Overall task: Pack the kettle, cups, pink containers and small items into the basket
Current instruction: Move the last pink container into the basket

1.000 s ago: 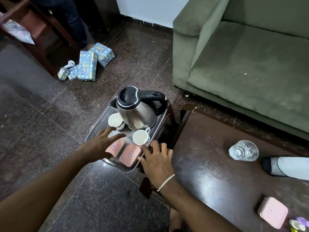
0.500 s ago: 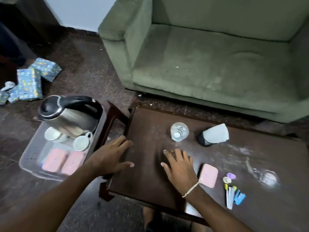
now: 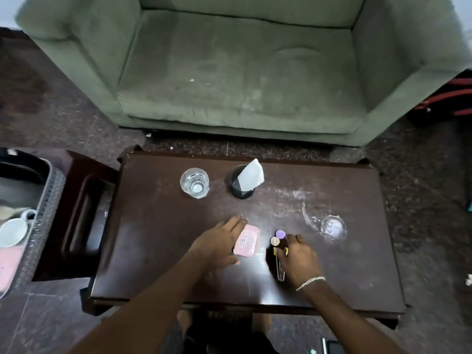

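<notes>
A pink container lies flat on the dark wooden table. My left hand rests at its left edge, fingers stretched out and touching it. Just to the right are the small items: a purple cap, a beige cap and a clear stick. My right hand is bent over them and hides the rest; whether it grips them is unclear. At the far left the grey perforated basket holds a white cup and pink containers.
The basket stands on a dark wooden stool left of the table. A glass of water and a black holder with a white napkin stand at the table's far side. A clear glass piece lies right. A green sofa is behind.
The view swung right from the basket to the table. Both hands left the basket side and moved right: left hand onto the pink container, right hand onto the small items.
</notes>
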`<move>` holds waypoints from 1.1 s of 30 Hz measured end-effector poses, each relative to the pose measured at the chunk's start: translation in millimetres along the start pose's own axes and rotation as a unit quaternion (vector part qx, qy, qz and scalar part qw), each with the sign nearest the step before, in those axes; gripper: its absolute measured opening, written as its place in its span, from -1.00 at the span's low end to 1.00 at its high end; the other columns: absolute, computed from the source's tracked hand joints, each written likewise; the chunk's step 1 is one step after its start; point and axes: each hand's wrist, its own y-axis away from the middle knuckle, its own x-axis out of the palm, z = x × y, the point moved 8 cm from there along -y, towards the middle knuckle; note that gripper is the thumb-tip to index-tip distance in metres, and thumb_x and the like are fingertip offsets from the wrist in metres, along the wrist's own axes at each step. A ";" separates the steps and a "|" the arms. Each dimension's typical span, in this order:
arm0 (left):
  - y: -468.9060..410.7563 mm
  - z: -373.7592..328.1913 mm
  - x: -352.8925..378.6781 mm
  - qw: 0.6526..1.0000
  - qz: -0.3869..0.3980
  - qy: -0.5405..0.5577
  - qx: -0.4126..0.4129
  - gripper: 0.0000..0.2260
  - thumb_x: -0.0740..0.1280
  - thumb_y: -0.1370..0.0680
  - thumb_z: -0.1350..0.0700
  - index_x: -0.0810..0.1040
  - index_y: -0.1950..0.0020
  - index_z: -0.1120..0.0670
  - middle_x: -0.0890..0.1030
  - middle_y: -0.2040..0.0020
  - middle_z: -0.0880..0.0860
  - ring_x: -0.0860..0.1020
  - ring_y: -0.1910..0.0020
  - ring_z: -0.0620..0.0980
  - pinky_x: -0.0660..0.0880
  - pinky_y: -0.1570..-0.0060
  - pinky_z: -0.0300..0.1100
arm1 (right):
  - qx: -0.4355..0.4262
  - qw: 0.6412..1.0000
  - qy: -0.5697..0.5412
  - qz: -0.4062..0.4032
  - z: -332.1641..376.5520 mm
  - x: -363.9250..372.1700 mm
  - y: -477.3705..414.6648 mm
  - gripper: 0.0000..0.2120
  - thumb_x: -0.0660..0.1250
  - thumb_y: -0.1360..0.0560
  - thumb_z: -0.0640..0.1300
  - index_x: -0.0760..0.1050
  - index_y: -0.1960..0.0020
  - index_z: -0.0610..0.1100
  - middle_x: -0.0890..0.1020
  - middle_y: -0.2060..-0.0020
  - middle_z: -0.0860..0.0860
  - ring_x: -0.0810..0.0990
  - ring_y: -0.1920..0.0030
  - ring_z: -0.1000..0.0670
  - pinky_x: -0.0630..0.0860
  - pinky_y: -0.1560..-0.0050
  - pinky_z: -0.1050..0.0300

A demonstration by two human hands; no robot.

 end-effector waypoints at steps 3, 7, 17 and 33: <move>-19.6 -16.0 19.9 0.999 0.036 0.000 -0.018 0.09 0.58 -0.37 -0.10 -0.07 -0.67 0.02 0.00 -0.68 0.00 0.26 -0.55 0.13 0.42 -0.43 0.05 | 0.062 0.997 0.013 0.052 -28.4 20.7 1.9 -0.47 0.41 -0.46 0.17 0.46 -0.29 -0.12 0.52 -0.19 -0.10 0.53 -0.19 -0.19 0.50 -0.17 -0.03; -28.2 -24.6 28.4 0.997 0.053 -0.007 -0.047 0.06 0.60 -0.37 0.03 -0.05 -0.65 -0.01 0.04 -0.64 -0.04 0.40 -0.43 0.19 0.56 -0.25 0.14 | 0.091 0.994 0.030 0.058 -35.0 36.2 1.0 -0.31 0.38 -0.42 0.30 0.39 -0.35 -0.14 0.44 -0.27 -0.08 0.44 -0.26 -0.19 0.44 -0.23 -0.07; -27.4 -21.8 23.5 0.998 0.024 -0.008 -0.052 -0.09 0.54 -0.43 0.17 0.05 -0.62 0.07 0.20 -0.51 0.05 0.53 -0.28 0.21 0.59 -0.12 0.09 | 0.139 0.988 0.066 0.019 -22.3 43.9 -9.0 -0.49 0.33 -0.44 0.24 0.54 -0.19 -0.14 0.44 -0.19 -0.07 0.37 -0.18 -0.17 0.34 -0.06 -0.10; 49.4 42.4 1.1 0.997 -0.028 0.024 -0.066 -0.15 0.48 -0.47 0.09 0.06 -0.64 0.09 0.18 -0.55 0.08 0.56 -0.22 0.20 0.54 -0.19 0.06 | 0.079 0.989 0.116 0.038 25.9 81.8 15.6 -0.66 0.34 -0.44 0.12 0.58 -0.07 -0.09 0.64 -0.06 -0.05 0.51 -0.16 -0.15 0.34 -0.12 -0.10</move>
